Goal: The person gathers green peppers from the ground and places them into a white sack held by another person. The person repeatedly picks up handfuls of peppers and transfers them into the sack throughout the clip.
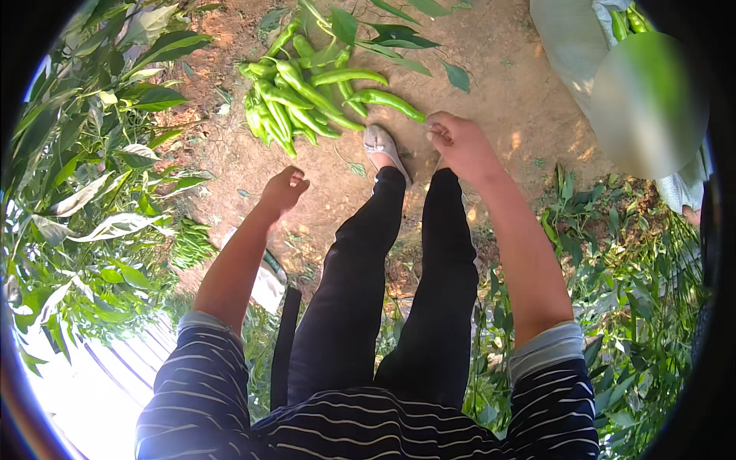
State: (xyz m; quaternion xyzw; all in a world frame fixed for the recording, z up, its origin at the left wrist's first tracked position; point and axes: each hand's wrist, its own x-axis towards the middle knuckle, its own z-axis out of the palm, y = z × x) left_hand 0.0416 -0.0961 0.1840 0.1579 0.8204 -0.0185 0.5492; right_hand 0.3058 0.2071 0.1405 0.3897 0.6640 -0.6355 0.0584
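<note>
A heap of long green peppers point(287, 98) lies on the bare soil ahead of my feet. My right hand point(451, 135) is beside the heap's right side, its fingers curled at the tip of one long green pepper point(388, 102); the pepper points left towards the others. Below the heap, my left hand point(286, 187) hangs over the soil with its fingers bent and nothing visible in it. A cut leafy pepper stem point(397, 43) lies across the top of the heap.
Pepper plants point(86, 155) crowd the left, and more foliage point(621, 276) grows at the lower right. A second pile of peppers point(192, 244) lies at left. A pale sack point(569, 52) with peppers stands upper right, near a person's hand point(692, 215). My shoe point(382, 144) borders the heap.
</note>
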